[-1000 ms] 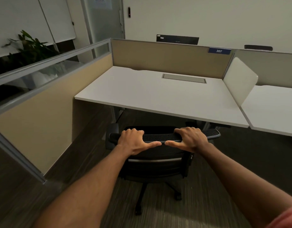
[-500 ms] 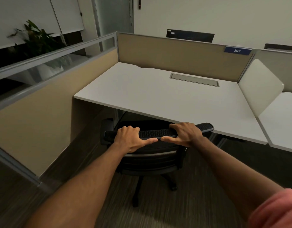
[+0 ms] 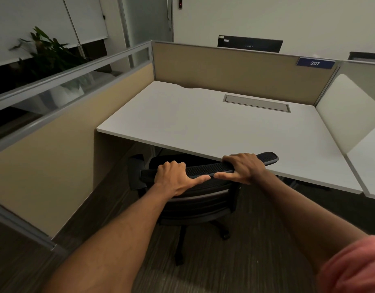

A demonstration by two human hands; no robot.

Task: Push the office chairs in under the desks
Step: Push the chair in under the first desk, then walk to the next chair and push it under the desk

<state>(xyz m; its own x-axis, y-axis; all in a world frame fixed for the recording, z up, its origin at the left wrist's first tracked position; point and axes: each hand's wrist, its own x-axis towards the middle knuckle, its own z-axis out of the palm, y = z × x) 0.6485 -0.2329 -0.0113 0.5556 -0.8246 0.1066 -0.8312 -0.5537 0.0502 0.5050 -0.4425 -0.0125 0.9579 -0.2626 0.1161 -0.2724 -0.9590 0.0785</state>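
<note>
Counter [image 3: 214,127]: white desk top in a partitioned bay; its near edge runs from the left front corner down toward the right. Top bare apart from a closed cable hatch [image 3: 257,103] set flush near the back edge; what lies beneath the hatch lid cannot be seen.
Partitions [image 3: 224,70]: tan panels close the back and left sides, so the chair can enter only from the near edge.
Office chair [image 3: 199,195]: black, on castors; its seat lies in shadow below the near edge of the counter, its backrest top just at that edge, toward the right half. Judged nearly pushed home.
Chair base [image 3: 182,246]: column and castors on the floor, outside the counter edge.
Left hand [image 3: 176,178]: fingers curled over the top rail of the backrest, thumb stretched along the rail toward the other hand.
Right hand [image 3: 243,168]: fingers wrapped over the same rail, knuckles at the counter edge, thumb pointing inward.
Reason for grip: two hands spaced along the rail likely keep the chair from swivelling while it rolls straight in.
</note>
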